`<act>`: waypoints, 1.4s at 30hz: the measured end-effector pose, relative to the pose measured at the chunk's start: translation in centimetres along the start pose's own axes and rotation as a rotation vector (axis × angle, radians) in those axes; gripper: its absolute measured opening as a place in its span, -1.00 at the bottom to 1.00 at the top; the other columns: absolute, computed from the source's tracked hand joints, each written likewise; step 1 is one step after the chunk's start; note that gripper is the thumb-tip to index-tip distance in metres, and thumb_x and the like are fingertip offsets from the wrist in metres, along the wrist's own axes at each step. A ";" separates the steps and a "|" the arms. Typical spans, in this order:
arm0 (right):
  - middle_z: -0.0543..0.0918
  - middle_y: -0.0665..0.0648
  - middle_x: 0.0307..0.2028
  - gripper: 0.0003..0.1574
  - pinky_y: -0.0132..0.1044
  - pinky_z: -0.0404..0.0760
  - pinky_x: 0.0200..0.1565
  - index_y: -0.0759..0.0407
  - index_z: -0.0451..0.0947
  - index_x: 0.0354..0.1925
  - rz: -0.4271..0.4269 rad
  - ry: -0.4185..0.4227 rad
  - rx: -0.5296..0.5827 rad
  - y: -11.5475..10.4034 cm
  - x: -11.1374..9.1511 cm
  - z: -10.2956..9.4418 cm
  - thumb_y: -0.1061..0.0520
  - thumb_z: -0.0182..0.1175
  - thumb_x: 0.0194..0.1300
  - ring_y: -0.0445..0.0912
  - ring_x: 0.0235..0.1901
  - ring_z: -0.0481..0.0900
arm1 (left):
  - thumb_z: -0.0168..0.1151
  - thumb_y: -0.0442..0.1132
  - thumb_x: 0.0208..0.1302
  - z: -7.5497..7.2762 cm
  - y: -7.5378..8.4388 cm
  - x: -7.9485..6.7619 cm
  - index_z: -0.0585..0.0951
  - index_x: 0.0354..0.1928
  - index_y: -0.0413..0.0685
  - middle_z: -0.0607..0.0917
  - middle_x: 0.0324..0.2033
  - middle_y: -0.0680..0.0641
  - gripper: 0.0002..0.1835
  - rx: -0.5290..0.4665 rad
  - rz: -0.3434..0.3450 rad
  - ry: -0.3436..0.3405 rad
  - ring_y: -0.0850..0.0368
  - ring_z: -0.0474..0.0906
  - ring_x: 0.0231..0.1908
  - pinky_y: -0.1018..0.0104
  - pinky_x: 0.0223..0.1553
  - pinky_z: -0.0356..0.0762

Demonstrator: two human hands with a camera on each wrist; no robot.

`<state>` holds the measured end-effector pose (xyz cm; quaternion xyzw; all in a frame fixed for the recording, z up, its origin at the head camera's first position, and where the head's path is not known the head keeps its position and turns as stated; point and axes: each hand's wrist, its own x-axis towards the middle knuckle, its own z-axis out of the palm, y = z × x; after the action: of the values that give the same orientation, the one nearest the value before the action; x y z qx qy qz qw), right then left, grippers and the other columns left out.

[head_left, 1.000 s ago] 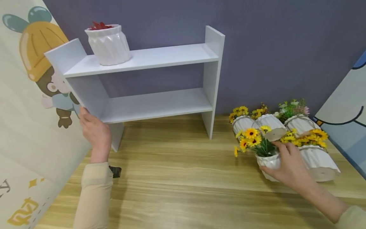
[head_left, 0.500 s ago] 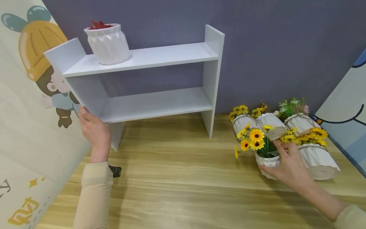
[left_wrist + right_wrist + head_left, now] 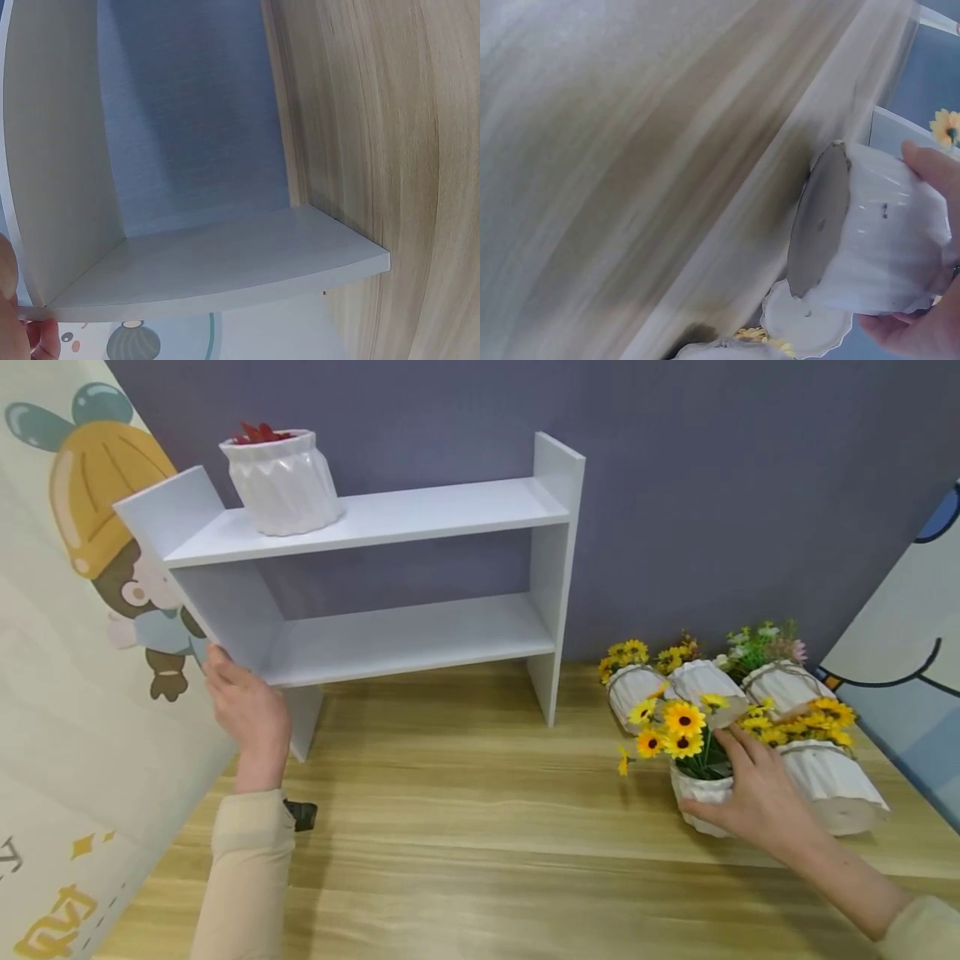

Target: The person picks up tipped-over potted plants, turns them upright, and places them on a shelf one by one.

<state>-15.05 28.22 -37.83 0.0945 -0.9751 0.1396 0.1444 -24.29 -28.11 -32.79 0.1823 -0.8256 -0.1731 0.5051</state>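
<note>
Held pot (image 3: 701, 788) partly behind right grip (image 3: 763, 797)

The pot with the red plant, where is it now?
In the head view, the pot stands on the upper board of the white shelf unit, near its left end panel.

head: bright, soft shadows | left wrist: dimmer, bluish | right wrist: hazy, tabletop (image 3: 667, 172) smeared, glints on held pot (image 3: 881, 232)
</note>
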 end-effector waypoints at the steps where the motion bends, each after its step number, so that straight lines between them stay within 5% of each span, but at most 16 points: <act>1: 0.26 0.62 0.07 0.43 0.38 0.27 -0.14 0.53 0.17 0.20 0.007 -0.010 -0.002 0.0 -0.1 0.0 -0.41 0.40 -0.39 0.50 -0.06 0.25 | -0.11 -0.55 0.03 0.0 0.0 0.0 0.05 0.24 -0.20 0.30 0.10 -0.39 -0.34 0.001 -0.001 0.000 -0.34 0.37 -0.03 -0.25 -0.30 0.44; 17: 0.31 0.70 -0.05 0.51 0.30 0.37 -0.19 0.74 0.22 0.03 0.058 -0.075 -0.026 0.1 -0.8 0.0 -0.52 0.34 -0.45 0.50 -0.15 0.32 | -0.14 -0.52 0.07 -0.2 -0.1 0.0 0.03 0.27 -0.20 0.29 0.15 -0.43 -0.35 0.010 -0.017 -0.011 -0.35 0.32 0.08 -0.30 -0.24 0.41; 19: 0.43 0.61 -0.27 0.43 0.22 0.40 -0.26 0.72 0.30 -0.08 0.033 -0.025 -0.034 0.3 -0.9 0.1 -0.49 0.38 -0.50 0.41 -0.29 0.39 | -0.14 -0.51 0.08 -0.1 -0.1 0.0 0.03 0.27 -0.20 0.29 0.14 -0.43 -0.36 0.005 -0.010 0.002 -0.35 0.31 0.09 -0.29 -0.22 0.41; 22: 0.39 0.21 -0.68 0.09 -0.05 0.40 -0.49 0.52 0.46 -0.39 -0.079 0.141 -0.007 0.6 -1.0 0.8 -0.36 0.50 -0.65 0.07 -0.61 0.36 | -0.15 -0.53 0.06 0.0 -0.1 0.1 0.04 0.26 -0.20 0.29 0.12 -0.42 -0.35 -0.001 0.001 0.015 -0.34 0.34 0.05 -0.29 -0.27 0.42; 24: 0.35 0.05 -0.73 -0.04 -0.15 0.35 -0.55 0.37 0.46 -0.44 -0.157 0.244 0.022 0.7 -1.0 1.4 -0.26 0.56 -0.75 -0.07 -0.65 0.33 | -0.13 -0.55 0.03 0.0 -0.1 0.0 0.04 0.26 -0.21 0.30 0.12 -0.41 -0.33 -0.005 0.004 0.019 -0.34 0.36 0.02 -0.27 -0.27 0.43; 27: 0.53 0.16 -0.55 0.09 -0.10 0.44 -0.47 0.33 0.47 -0.23 -0.215 0.306 0.064 0.6 -0.9 2.2 -0.20 0.59 -0.82 0.01 -0.54 0.47 | -0.12 -0.56 0.00 0.0 -0.2 -0.1 0.03 0.27 -0.22 0.30 0.12 -0.40 -0.31 -0.009 0.004 0.010 -0.33 0.37 0.00 -0.26 -0.27 0.44; 31: 0.57 0.24 -0.23 0.12 0.02 0.46 -0.25 0.23 0.46 -0.10 -0.211 0.264 0.109 0.0 -0.5 2.4 -0.15 0.59 -0.76 0.14 -0.25 0.52 | -0.11 -0.55 0.01 0.0 -0.1 -0.2 0.02 0.28 -0.21 0.30 0.12 -0.40 -0.30 -0.009 0.007 0.003 -0.34 0.37 -0.01 -0.26 -0.29 0.43; 37: 0.55 0.24 -0.10 0.09 0.09 0.34 -0.03 0.21 0.43 -0.01 -0.212 0.193 0.157 0.1 -0.6 2.1 -0.08 0.60 -0.63 0.16 -0.09 0.46 | -0.14 -0.55 0.03 0.1 0.0 -0.4 0.05 0.26 -0.23 0.32 0.09 -0.43 -0.33 0.001 0.009 0.028 -0.34 0.39 -0.06 -0.27 -0.32 0.43; 42: 0.45 0.43 -0.22 -0.09 0.05 0.38 -0.26 0.52 0.41 -0.20 -0.064 -0.029 0.082 0.3 -1.6 1.3 -0.14 0.48 -0.32 0.20 -0.27 0.41 | -0.16 -0.54 0.05 0.3 0.0 -0.3 0.06 0.26 -0.25 0.33 0.08 -0.46 -0.36 0.012 0.012 0.039 -0.36 0.40 -0.09 -0.25 -0.33 0.42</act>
<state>-13.93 28.35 -39.62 0.1335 -0.9670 0.1731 0.1308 -24.47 -27.95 -33.16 0.1835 -0.8178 -0.1615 0.5210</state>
